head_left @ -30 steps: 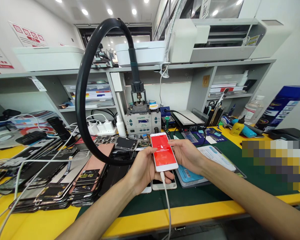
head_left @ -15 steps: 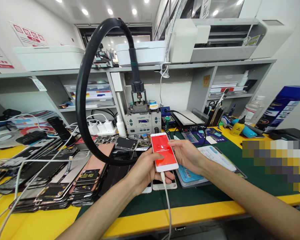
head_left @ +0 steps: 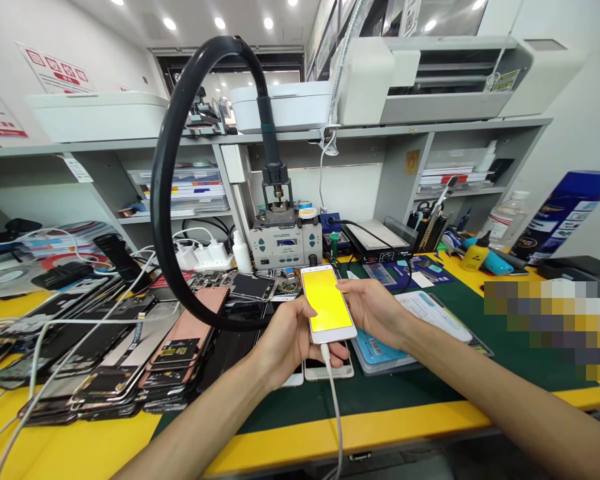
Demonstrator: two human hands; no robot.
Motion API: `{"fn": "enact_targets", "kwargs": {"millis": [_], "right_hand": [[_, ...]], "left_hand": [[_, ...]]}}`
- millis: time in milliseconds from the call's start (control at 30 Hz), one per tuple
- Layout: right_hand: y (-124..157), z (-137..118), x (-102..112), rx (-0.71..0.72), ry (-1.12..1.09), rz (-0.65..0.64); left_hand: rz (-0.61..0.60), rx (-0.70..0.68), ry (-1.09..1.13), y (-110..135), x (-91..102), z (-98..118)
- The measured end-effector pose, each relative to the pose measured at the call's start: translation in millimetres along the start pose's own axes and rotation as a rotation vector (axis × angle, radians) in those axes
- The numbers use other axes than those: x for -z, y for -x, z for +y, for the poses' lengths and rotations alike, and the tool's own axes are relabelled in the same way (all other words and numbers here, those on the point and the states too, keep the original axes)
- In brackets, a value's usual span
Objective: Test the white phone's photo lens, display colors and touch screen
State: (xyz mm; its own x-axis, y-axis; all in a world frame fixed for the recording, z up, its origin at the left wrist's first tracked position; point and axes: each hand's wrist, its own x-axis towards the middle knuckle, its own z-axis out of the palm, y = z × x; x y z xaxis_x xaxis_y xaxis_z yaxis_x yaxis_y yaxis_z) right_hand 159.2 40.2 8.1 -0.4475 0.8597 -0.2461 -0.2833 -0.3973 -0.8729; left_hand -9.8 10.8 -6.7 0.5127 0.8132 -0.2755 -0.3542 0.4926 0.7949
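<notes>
A white smartphone (head_left: 330, 303) with a plain yellow screen is held up over the bench in both hands. My left hand (head_left: 291, 333) wraps around its lower left side, thumb at the screen's left edge and fingertips showing below the phone. My right hand (head_left: 373, 303) grips the right edge, its thumb at the screen's side and the other fingers mostly hidden behind. From the phone's bottom end a white charging cable (head_left: 336, 407) runs down over the bench edge. Beneath the hands lies another phone (head_left: 330, 371), partly covered.
Stacks of phone screens (head_left: 180, 363) fill the left side. A thick black hose (head_left: 160, 180) arches up from a hot air station (head_left: 285, 243). Blue cards and papers (head_left: 380, 350) lie right of the hands on a green mat (head_left: 430, 387). A yellow bottle (head_left: 476, 253) stands farther right.
The phone's screen has turned from red with white text to plain yellow. My left thumb has drawn back from the screen towards its left edge. The right hand stays in place.
</notes>
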Motion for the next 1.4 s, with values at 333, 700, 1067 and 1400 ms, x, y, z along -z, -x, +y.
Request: {"fn": "enact_targets", "kwargs": {"millis": [333, 700, 1067, 1400], "right_hand": [[-0.9, 0.9, 1.9, 0.013, 0.001, -0.004], [-0.4, 0.5, 1.7, -0.002, 0.009, 0.001], [1.6, -0.7, 0.1, 0.020, 0.073, 0.005], [0.6, 0.0, 2.1, 0.020, 0.073, 0.000]], "left_hand": [[0.030, -0.012, -0.053, -0.6, -1.9, -0.8], [0.023, -0.002, -0.020, 0.9, -1.5, 0.3], [0.047, -0.045, -0.141, 1.8, -4.0, -0.2], [0.077, -0.037, -0.126, 2.0, -7.2, 0.8]]}}
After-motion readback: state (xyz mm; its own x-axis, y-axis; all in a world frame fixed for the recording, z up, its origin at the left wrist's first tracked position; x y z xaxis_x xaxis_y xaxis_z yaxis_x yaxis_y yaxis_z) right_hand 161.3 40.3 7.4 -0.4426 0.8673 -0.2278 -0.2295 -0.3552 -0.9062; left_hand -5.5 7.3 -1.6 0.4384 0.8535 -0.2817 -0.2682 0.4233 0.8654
